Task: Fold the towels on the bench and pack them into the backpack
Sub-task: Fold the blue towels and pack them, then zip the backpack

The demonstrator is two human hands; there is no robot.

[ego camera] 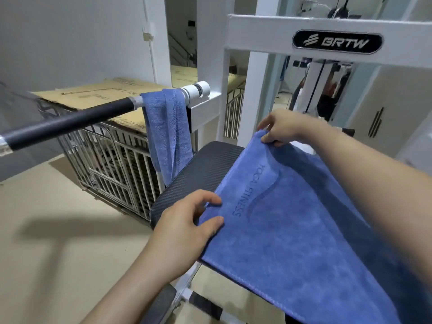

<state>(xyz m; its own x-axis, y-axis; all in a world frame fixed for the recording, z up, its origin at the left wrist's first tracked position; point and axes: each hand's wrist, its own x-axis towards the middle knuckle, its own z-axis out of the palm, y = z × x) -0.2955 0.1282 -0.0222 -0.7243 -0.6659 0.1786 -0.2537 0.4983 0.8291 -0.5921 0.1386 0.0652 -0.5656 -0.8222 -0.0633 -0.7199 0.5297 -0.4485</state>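
Observation:
A blue towel [292, 220] stamped "YOGA FITNESS" lies spread over the black padded bench [198, 169]. My left hand [184, 228] pinches the towel's near-left edge between thumb and fingers. My right hand [280, 129] pinches its far corner, lifted a little off the pad. A second blue towel [163, 132] hangs draped over the machine's handle bar [70, 120], just left of the bench. No backpack is in view.
A white gym machine frame [252, 94] stands behind the bench. Left of it is a metal cage [117, 164] topped with flat cardboard [98, 94]. The beige floor [58, 230] lies to the left, and the bench's frame [187, 298] runs below.

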